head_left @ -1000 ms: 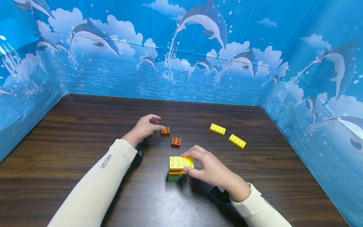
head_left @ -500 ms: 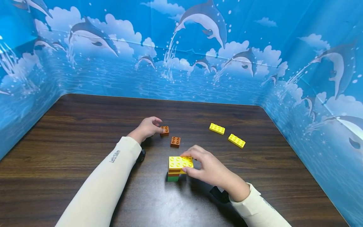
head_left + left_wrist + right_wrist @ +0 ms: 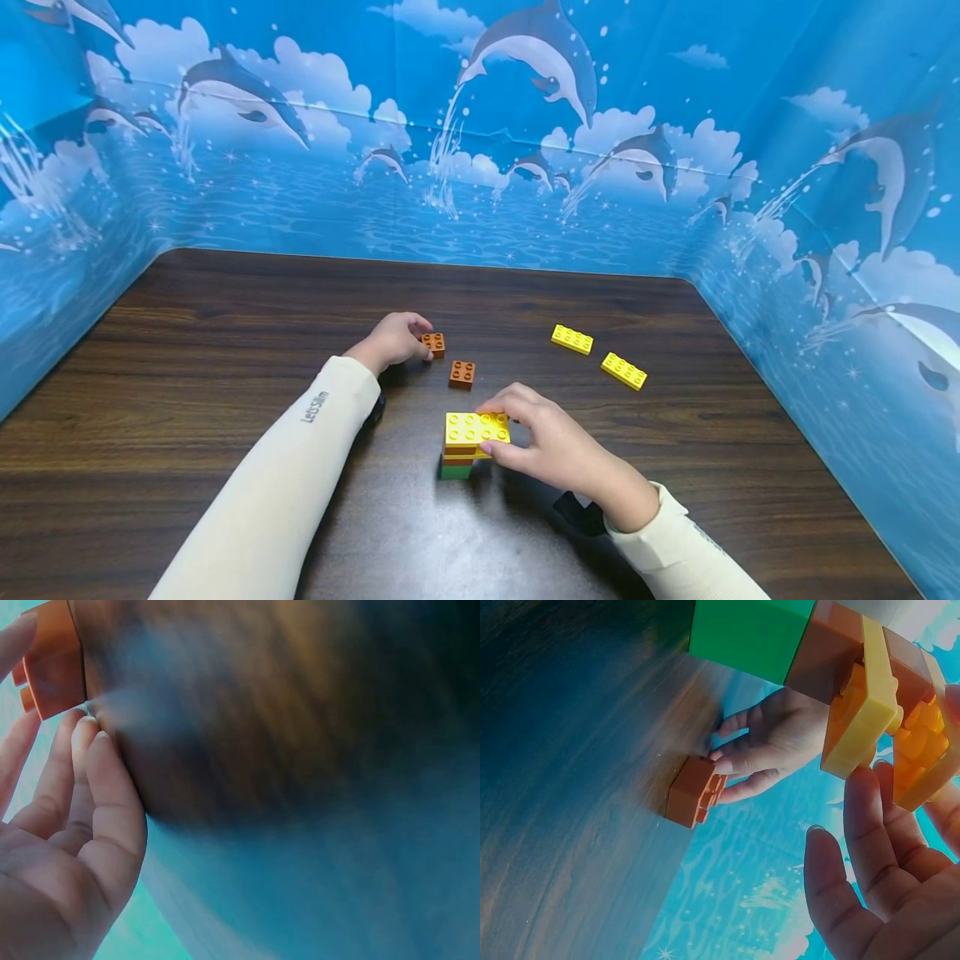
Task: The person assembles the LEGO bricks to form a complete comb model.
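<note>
Far from me, my left hand (image 3: 395, 338) has its thumb and forefinger on opposite sides of a brown toy brick (image 3: 433, 344). Up close in the left wrist view, that brick (image 3: 56, 660) sits between them while the other fingers are bent below. A second brown brick (image 3: 462, 374) stands a little nearer, to the right. My right hand (image 3: 551, 447) grips the right end of a small tower's yellow top plate (image 3: 463, 429) between thumb and fingers. In the right wrist view the tower shows a green brick (image 3: 750, 634) at its base, then brown bricks alternating with yellow plates that jut sideways.
Two loose yellow plates (image 3: 572, 339) (image 3: 624, 372) lie on the dark wooden table (image 3: 225, 350) right of the brown bricks. A blue dolphin-print curtain (image 3: 315, 192) encloses the table's back and sides.
My left hand has shifted slightly right and toward me, its thumb closing in on the brown brick. The right hand keeps its grip on the tower.
</note>
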### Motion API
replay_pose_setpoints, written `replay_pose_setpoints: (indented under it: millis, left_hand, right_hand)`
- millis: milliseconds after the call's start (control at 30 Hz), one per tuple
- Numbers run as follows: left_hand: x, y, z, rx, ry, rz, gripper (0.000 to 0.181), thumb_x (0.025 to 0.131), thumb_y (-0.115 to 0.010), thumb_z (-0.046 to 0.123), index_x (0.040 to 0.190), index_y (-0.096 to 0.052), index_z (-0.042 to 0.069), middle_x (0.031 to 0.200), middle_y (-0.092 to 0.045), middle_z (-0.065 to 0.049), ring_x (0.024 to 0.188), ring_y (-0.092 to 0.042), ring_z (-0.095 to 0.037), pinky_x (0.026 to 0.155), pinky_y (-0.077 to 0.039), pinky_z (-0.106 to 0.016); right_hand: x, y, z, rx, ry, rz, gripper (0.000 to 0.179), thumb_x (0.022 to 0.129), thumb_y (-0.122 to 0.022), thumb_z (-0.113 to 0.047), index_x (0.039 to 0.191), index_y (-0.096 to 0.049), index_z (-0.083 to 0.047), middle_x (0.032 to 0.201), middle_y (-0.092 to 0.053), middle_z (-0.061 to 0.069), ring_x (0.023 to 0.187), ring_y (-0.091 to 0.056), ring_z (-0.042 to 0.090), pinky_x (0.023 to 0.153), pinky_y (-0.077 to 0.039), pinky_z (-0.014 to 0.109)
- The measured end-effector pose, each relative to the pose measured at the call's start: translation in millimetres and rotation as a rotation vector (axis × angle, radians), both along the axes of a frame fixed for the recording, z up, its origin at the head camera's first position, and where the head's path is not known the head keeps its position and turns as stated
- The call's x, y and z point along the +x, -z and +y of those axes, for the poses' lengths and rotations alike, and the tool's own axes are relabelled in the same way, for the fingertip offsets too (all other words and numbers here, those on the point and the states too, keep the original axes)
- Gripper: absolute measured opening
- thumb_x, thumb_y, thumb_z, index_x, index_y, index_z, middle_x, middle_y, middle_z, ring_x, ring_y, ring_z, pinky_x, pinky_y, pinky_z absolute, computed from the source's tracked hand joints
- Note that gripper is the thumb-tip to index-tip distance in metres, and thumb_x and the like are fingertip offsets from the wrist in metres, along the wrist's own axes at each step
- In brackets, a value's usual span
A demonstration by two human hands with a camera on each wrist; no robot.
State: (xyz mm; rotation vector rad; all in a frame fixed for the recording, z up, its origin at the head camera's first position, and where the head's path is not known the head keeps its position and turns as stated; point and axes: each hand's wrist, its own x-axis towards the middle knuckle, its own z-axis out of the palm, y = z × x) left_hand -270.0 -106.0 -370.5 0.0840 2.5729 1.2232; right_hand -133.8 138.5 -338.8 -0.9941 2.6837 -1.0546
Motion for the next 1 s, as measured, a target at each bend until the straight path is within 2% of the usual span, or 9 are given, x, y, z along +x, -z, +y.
replay_pose_setpoints:
  millis: [200,467,733,900,1000]
  left_hand:
    - [-0.5,-0.6,2.2,-0.044,-0.003,0.002,0.043,0.085,-0.069,0.001,0.126,-0.057,0.001,0.126,-0.052,-0.02,0.111,-0.051,-0.033,0.089,-0.046,-0.044]
    - [-0.6,0.2,4.6,-0.105,-0.001,0.031,0.039,0.086,-0.069,0.003,0.124,-0.059,0.0,0.127,-0.054,-0.02,0.112,-0.052,-0.032,0.094,-0.045,-0.046]
    - [2.8,-6.0,-5.7,-0.043,0.039,0.098,0.04,0.088,-0.066,0.007,0.126,-0.056,-0.003,0.12,-0.054,-0.021,0.104,-0.052,-0.032,0.087,-0.046,-0.045]
    - [6.8,-16.4,-10.6,0.008,0.03,0.131,0.041,0.089,-0.066,0.009,0.126,-0.056,-0.003,0.117,-0.055,-0.02,0.103,-0.052,-0.031,0.086,-0.047,-0.042]
    - [11.8,-23.1,-12.7,0.039,0.023,0.145,0.041,0.089,-0.065,0.01,0.127,-0.055,-0.001,0.117,-0.055,-0.019,0.102,-0.052,-0.03,0.086,-0.047,-0.042]
  right_hand:
    - [-0.1,0.0,-1,0.003,0.002,-0.009,0.035,0.087,-0.071,-0.02,0.12,-0.064,-0.013,0.113,-0.058,-0.004,0.096,-0.051,0.014,0.073,-0.048,0.031]
    - [1.2,-0.3,-3,0.012,0.012,-0.018,0.036,0.087,-0.072,-0.019,0.121,-0.063,-0.013,0.113,-0.058,-0.005,0.096,-0.051,0.014,0.074,-0.049,0.033]
    - [1.4,-1.1,-3,0.02,0.017,-0.018,0.036,0.087,-0.072,-0.02,0.121,-0.063,-0.013,0.114,-0.058,-0.004,0.096,-0.052,0.014,0.073,-0.048,0.031]
    - [1.9,-2.1,-3,0.026,0.02,-0.02,0.036,0.087,-0.072,-0.02,0.121,-0.063,-0.014,0.113,-0.057,-0.005,0.095,-0.051,0.013,0.069,-0.047,0.026]
    - [1.1,-1.7,-3,0.027,0.019,-0.018,0.036,0.087,-0.072,-0.02,0.121,-0.063,-0.013,0.113,-0.058,-0.004,0.094,-0.051,0.013,0.07,-0.048,0.028]
